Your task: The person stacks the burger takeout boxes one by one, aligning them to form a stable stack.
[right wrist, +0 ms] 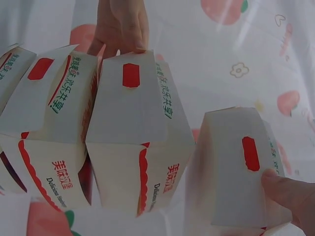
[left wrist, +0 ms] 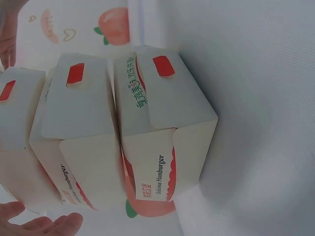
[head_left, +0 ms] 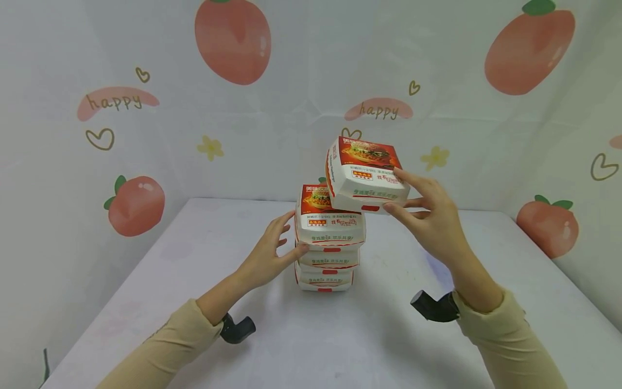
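Several white hamburger boxes with red printed lids form a stack [head_left: 330,232] on the table, three high in the head view. My left hand [head_left: 267,253] touches the left side of the top box [left wrist: 15,113], thumb at its front corner and fingers along its side. Above the stack's right part, my right hand [head_left: 427,216] holds another hamburger box [head_left: 366,173] by its right side, thumb at the front and fingers on the lid edge. That box is tilted. In the right wrist view a gap shows between the held box [right wrist: 236,167] and the stack.
The white table [head_left: 340,346] extends on all sides of the stack. Behind it hangs a white cloth [head_left: 301,81] printed with peaches, hearts and flowers. Each sleeve cuff has a black device [head_left: 434,306] at the wrist.
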Tool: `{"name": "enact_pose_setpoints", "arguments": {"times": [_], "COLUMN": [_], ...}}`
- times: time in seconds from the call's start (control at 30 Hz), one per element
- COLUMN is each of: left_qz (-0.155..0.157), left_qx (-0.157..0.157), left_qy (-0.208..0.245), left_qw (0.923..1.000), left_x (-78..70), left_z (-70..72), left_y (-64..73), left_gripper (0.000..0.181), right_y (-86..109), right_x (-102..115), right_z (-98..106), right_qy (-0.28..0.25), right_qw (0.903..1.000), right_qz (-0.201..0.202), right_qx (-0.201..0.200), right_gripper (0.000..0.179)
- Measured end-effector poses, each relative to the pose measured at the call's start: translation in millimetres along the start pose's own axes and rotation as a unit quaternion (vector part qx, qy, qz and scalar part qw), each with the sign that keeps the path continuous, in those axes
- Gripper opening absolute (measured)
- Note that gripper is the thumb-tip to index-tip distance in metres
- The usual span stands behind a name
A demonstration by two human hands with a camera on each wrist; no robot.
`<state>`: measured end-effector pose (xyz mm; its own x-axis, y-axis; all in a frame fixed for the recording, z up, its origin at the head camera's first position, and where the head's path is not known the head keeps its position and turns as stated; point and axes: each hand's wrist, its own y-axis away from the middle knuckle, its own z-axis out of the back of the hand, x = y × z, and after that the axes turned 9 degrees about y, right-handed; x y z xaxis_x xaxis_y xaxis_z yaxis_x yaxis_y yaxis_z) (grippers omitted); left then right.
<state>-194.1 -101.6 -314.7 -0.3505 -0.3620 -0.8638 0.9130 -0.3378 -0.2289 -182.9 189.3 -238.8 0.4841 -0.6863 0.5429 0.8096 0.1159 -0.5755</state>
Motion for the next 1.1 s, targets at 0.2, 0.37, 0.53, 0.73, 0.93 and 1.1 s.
{"name": "enact_pose_setpoints", "arguments": {"times": [0.2,0.37,0.53,0.73,0.93,1.1], "left_qz": [-0.002,-0.004,-0.007,-0.006,-0.005,-0.003], "left_qx": [0.003,0.002,0.002,0.001,-0.001,-0.001], "left_qy": [0.003,0.001,-0.001,0.002,0.002,0.003], "left_qw": [1.0,1.0,1.0,1.0,1.0,1.0], "left_x": [2.6,3.6,3.3,2.1,2.1,1.3], "left_z": [-0.4,-0.7,-0.8,-0.8,-0.4,-0.4], "left_y": [-1.3,-1.4,-1.0,-0.9,-0.8,-0.3], "left_gripper": [0.078,0.079,0.079,0.079,0.079,0.079], "right_y": [-0.6,-1.8,-2.1,-2.5,-3.4,-3.8], "right_x": [6.6,9.5,11.4,14.4,16.7,17.8], "right_z": [-1.9,-4.8,-8.5,-12.2,-16.2,-18.8], "right_qy": [0.002,-0.001,-0.001,0.013,0.018,0.014], "right_qw": [0.9999,0.9998,0.9996,0.9994,0.999,0.999], "right_qz": [0.005,0.008,0.014,0.019,0.022,0.023], "right_qx": [0.01,0.016,0.023,0.026,0.033,0.036], "right_gripper": [0.06,0.06,0.059,0.059,0.059,0.059]}}
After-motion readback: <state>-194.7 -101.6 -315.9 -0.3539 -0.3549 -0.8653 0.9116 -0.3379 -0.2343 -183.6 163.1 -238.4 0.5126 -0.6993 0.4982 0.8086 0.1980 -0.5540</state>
